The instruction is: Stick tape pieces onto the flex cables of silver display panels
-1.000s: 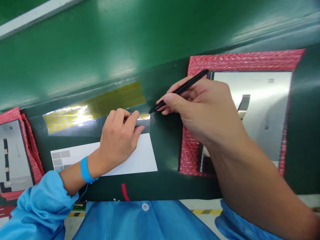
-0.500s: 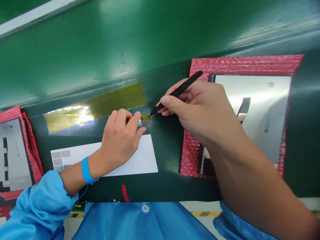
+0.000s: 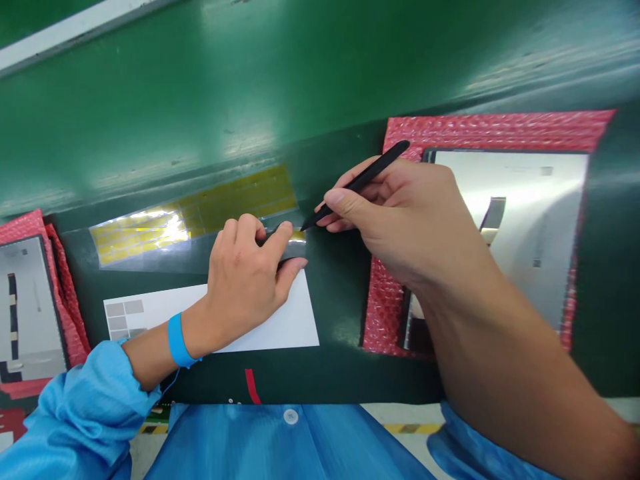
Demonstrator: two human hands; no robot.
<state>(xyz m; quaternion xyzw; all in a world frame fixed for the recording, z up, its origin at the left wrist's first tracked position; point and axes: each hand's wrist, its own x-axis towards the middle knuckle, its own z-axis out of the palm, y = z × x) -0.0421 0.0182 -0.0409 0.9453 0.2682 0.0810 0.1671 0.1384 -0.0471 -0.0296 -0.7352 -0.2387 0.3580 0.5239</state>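
Observation:
My right hand [image 3: 400,207] is closed around a slim black pen-shaped tool [image 3: 373,173]. Its pointed tip touches or nearly touches the edge of a small amber film piece [image 3: 299,236]. That film lies along the top of a short grey strip [image 3: 294,250], which my left hand [image 3: 247,277] holds between thumb and index finger. The other left fingers are curled and hide the strip's far end. Behind my left hand lies a clear sheet with rows of amber film labels [image 3: 240,193]. Under the hand is a white sheet [image 3: 295,320] with grey squares at its left end.
On the right, a flat silver display panel [image 3: 530,193] rests on red bubble wrap [image 3: 500,127], partly covered by my right forearm. Another panel [image 3: 30,307] on red wrap sits at the far left. Red tape [image 3: 252,385] sticks to the green mat's front edge.
My left thumb and index finger have shifted slightly right, and more of the grey strip shows between them. The tool's tip stays beside the amber film.

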